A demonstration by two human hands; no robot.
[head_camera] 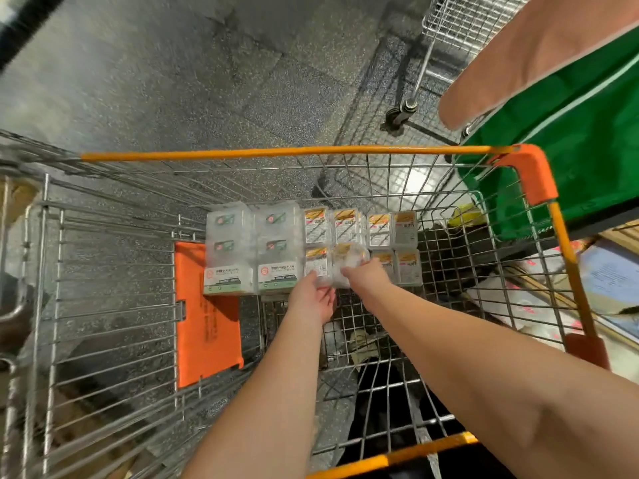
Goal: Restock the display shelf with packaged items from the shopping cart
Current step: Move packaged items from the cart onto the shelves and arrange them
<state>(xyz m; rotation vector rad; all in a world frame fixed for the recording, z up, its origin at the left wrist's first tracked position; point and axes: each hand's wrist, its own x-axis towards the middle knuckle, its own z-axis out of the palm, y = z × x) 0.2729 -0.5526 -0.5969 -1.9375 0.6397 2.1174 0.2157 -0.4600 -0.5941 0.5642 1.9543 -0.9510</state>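
Observation:
A wire shopping cart (532, 174) with orange rim fills the view. On its floor lie rows of small clear packs with yellow-orange labels (380, 231) and, left of them, bigger clear packs with green-and-white labels (252, 247). Both my hands reach down into the cart. My left hand (313, 297) and my right hand (366, 276) close together around one blurred yellow-labelled pack (347, 262), lifted slightly out of its row. The display shelf is not clearly in view.
An orange fold-down seat flap (204, 316) stands at the cart's left. Another person's arm (539, 57) and green garment (581, 140) are at top right. A second wire cart (460, 36) stands behind. Packaged goods (553, 299) lie outside the cart's right side.

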